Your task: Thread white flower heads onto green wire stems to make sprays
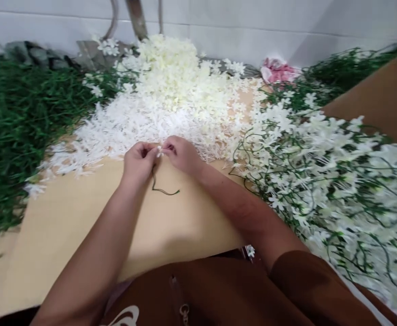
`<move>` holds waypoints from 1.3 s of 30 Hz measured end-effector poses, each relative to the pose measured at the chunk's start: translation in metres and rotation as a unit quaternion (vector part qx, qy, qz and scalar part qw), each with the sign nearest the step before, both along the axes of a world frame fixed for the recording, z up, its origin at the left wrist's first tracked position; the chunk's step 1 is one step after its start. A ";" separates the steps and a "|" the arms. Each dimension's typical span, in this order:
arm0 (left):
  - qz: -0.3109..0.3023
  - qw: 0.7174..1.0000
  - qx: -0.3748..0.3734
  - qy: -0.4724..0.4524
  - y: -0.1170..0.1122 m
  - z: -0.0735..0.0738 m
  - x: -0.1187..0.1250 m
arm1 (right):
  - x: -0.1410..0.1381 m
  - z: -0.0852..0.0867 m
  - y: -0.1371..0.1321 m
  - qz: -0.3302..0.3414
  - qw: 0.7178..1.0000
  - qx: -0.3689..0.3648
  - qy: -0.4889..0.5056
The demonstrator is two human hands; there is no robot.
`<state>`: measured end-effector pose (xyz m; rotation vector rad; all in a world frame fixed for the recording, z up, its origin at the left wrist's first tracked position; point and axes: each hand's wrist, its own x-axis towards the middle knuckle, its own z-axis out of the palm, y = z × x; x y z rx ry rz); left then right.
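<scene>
Here's the tan desk (65, 203), hemmed right by a heap of white-flowered stems (320, 181), left by green foliage (25, 108), pale blossoms (171, 72) banked behind! Front and centre, left hand (139, 159) and right hand (184, 155) meet; green stem (166, 193) trailing below the left, each grip pinched on one tiny white flower (159, 152) between the fingertips!

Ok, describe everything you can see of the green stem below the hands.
The stem is dark green, thin and plastic-looking. It runs down from the left hand, bends sharply and goes right to a free end. Its upper end is hidden, near small white petals between that hand and the right hand. Whether it touches the tan board is unclear.
</scene>
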<state>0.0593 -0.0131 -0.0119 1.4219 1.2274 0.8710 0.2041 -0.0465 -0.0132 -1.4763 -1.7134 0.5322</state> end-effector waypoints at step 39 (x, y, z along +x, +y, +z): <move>0.044 0.996 -0.003 -0.073 0.002 0.005 0.001 | -0.001 -0.016 0.000 -0.003 0.973 0.183 -0.139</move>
